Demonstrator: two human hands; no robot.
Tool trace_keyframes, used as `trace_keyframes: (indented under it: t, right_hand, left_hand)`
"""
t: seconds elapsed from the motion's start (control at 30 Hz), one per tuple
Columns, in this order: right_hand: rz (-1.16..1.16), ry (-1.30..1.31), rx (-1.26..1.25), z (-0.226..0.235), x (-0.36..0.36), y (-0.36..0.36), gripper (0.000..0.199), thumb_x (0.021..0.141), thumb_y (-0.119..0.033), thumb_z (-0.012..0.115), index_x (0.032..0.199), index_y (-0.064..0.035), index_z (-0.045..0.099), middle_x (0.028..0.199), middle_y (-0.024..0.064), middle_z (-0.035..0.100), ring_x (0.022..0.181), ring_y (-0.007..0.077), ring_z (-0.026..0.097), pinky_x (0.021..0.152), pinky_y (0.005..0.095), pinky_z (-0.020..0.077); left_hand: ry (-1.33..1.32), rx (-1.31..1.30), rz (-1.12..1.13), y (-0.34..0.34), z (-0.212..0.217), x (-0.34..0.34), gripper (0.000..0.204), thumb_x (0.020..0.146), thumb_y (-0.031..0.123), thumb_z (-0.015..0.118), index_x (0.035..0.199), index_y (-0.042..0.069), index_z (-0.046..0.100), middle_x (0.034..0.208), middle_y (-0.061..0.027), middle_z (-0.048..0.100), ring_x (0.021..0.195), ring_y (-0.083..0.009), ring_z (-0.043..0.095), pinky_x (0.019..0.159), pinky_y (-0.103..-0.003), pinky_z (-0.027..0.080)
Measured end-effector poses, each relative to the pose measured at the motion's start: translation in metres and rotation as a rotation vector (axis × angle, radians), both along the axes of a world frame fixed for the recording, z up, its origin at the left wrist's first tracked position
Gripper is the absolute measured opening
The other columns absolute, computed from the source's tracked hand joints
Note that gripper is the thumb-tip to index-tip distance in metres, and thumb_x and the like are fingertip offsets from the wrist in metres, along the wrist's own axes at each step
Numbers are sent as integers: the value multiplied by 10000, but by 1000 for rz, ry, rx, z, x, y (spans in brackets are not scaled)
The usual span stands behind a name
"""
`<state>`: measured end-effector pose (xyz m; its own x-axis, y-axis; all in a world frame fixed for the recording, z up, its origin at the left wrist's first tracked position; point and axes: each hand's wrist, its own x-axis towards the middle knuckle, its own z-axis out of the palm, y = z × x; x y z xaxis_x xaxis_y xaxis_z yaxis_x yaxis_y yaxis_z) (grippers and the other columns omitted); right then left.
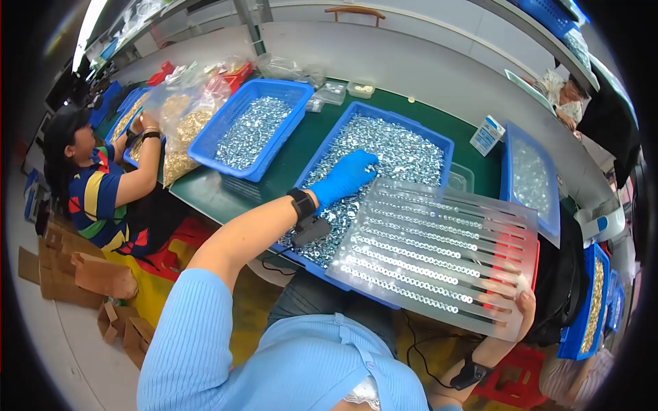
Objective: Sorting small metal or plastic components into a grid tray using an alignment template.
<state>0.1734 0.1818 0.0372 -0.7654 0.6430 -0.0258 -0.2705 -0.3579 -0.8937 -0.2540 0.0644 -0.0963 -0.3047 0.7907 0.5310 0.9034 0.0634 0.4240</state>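
Mid-frame we see a blue basket point(403, 121); over its lower right slants a clear slotted panel point(490, 234). At lower right, our right hand point(522, 309) clasps the panel's edge, fingers bent. Near centre, our gloved left hand point(345, 178), half-curled, lies over silvery pieces point(397, 147); whether grasping any, we cannot tell.

Green table point(311, 127) under blue baskets point(279, 144)

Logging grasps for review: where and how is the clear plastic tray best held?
The clear plastic tray is probably best held by its right margin, coming from the right with fingers beneath: it is broad and flat, and its rows of silvery pieces stop short of that edge. The right hand holds it there.
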Motion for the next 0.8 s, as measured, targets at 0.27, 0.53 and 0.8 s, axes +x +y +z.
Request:
trace_keyframes:
  t: [0.27, 0.53, 0.8]
  right_hand:
    - [-128, -87, 200, 7, -45, -23, 638, 799, -311, 469, 1166, 201, 376, 905, 299, 624, 690, 299, 673, 429, 254, 510]
    - [-97, -106, 193, 14, -62, -28, 635, 797, -304, 473, 1176, 195, 374, 910, 297, 625, 700, 306, 672, 438, 259, 506]
    - [-109, -177, 167, 7, -64, -20, 674, 794, -372, 447, 1188, 172, 391, 882, 279, 635, 670, 275, 672, 409, 224, 479]
  left_hand:
    - [-965, -351, -94, 39, 107, 50, 327, 817, 294, 653, 1008, 32, 614, 742, -18, 572, 563, -84, 507, 564, -258, 458]
    - [-515, -294, -607, 94, 136, 99, 241, 811, 275, 664, 945, 77, 640, 802, -15, 596, 653, -85, 535, 595, -241, 459]
    - [-647, -502, -492, 75, 137, 62, 214, 797, 262, 684, 928, 97, 650, 826, -2, 609, 717, -76, 540, 640, -235, 452]
